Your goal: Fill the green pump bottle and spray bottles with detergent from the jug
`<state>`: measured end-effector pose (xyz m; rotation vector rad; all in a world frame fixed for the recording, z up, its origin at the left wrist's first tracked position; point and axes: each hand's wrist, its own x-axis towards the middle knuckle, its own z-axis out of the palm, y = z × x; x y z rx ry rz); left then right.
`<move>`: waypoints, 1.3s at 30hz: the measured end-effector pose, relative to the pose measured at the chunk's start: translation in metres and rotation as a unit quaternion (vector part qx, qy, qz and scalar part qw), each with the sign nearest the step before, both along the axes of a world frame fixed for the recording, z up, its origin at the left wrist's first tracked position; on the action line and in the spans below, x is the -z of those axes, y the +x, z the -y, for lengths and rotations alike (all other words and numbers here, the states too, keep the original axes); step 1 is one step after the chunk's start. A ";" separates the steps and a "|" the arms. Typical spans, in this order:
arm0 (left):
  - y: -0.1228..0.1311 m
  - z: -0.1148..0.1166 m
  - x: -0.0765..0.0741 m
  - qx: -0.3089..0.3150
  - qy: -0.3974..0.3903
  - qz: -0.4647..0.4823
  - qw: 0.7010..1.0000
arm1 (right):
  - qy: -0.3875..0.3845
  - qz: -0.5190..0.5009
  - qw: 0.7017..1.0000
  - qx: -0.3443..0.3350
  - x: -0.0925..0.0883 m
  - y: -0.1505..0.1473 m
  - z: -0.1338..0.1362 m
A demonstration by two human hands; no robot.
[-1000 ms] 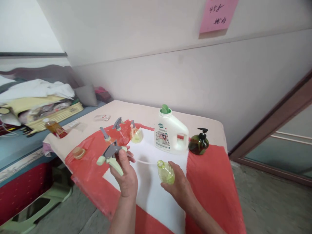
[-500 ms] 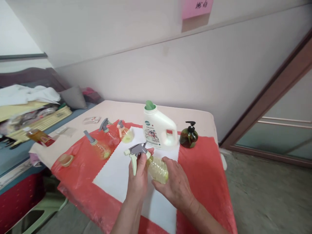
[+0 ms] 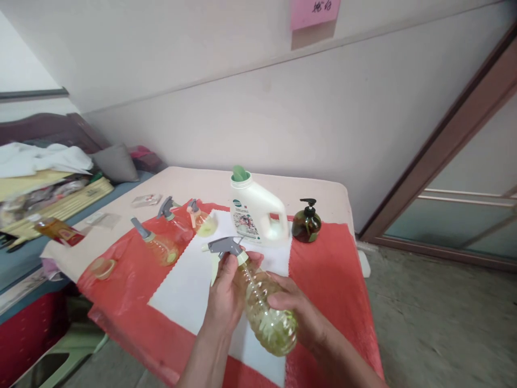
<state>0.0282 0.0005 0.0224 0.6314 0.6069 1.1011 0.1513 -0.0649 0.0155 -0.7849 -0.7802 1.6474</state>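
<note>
A clear ribbed spray bottle [image 3: 271, 323] with pale yellow liquid is tilted over the white cloth [image 3: 186, 280], its base toward me. My left hand [image 3: 228, 285] is closed around its neck, just under the grey and white trigger head [image 3: 223, 246]. Against the right side of the bottle's body, my right hand [image 3: 293, 304] grips with thumb and fingers. Beyond the hands stands a white detergent jug [image 3: 258, 210] with a green piece in its mouth. A dark green pump bottle [image 3: 306, 223] is to the jug's right.
On the red plastic cover [image 3: 331, 269] to the left lie several more spray bottles, one of them [image 3: 159, 248] leaning, and a round cap [image 3: 102, 268]. A bottle of amber liquid [image 3: 60, 229] lies at the table's left edge. A green chair [image 3: 76, 345] stands at lower left.
The spray bottle has swung from pointing away to having its base toward me, so its full body shows. My right hand has shifted along its side. The view has moved slightly right.
</note>
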 end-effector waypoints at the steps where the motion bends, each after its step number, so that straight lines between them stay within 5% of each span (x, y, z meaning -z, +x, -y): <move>1: 0.000 0.001 -0.001 0.009 -0.001 0.005 1.000 | -0.011 -0.050 0.999 -0.019 0.000 -0.001 0.000; 5: 0.002 0.004 -0.002 -0.011 -0.002 0.003 1.000 | -0.055 -0.146 0.988 -0.003 0.008 -0.009 -0.001; 9: 0.003 0.003 0.000 -0.074 -0.011 -0.008 0.997 | -0.095 -0.114 0.987 0.057 0.016 -0.017 -0.002; 13: -0.003 -0.011 0.003 -0.165 -0.008 -0.005 0.986 | -0.049 0.085 0.987 0.127 0.023 -0.024 -0.001; 16: -0.010 -0.021 0.004 -0.217 -0.014 0.001 0.976 | 0.029 0.302 0.931 0.203 0.027 -0.031 0.002; 18: -0.012 -0.024 0.004 -0.204 -0.013 -0.014 0.979 | 0.046 0.345 0.908 0.234 0.028 -0.034 0.003; 22: -0.013 -0.020 0.000 -0.133 0.001 -0.025 0.991 | -0.067 0.040 0.992 0.095 0.024 -0.033 0.002; 25: -0.012 -0.017 -0.001 -0.127 -0.005 0.004 0.992 | -0.151 -0.145 0.978 0.025 0.022 -0.033 0.000; 27: -0.012 -0.018 -0.001 -0.152 -0.023 0.015 0.988 | -0.142 -0.118 0.982 0.041 0.022 -0.034 0.000; 30: -0.015 -0.022 0.001 -0.200 -0.038 0.022 0.979 | -0.045 0.081 0.986 0.136 0.024 -0.036 0.003; 34: -0.018 -0.026 0.002 -0.204 -0.021 -0.002 0.979 | 0.094 0.317 0.916 0.227 0.028 -0.035 0.007; 36: -0.019 -0.025 0.001 -0.174 -0.011 -0.014 0.985 | 0.063 0.245 0.951 0.177 0.028 -0.035 0.006; 39: -0.018 -0.023 -0.001 -0.148 0.000 -0.013 0.989 | -0.075 -0.009 0.996 0.050 0.026 -0.035 0.003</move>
